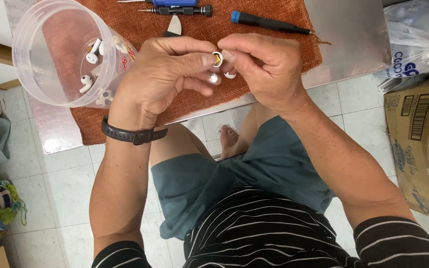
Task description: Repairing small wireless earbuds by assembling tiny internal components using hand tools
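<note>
We pinch a small white earbud part (217, 59) with a yellowish ring between both sets of fingers, our left hand (167, 74) and right hand (266, 67) clenched on it from either side, just above the near edge of the rust-red cloth (125, 22). Two more small pieces (222, 76), one silvery and one white, sit just below our fingertips; whether they rest on the cloth or in our grasp we cannot tell.

We judge the part could slip out and drop past the cloth's near edge to the tiled floor (65, 183), since our hands work right at the brink of the surface (348, 30).

At the cloth's left end lies one clear plastic jar (58, 52) on its side, with about five white earbuds (89, 67) visible inside. Along the cloth's far edge we count three screwdrivers (269, 22), plus one dark pick (174, 27).
</note>
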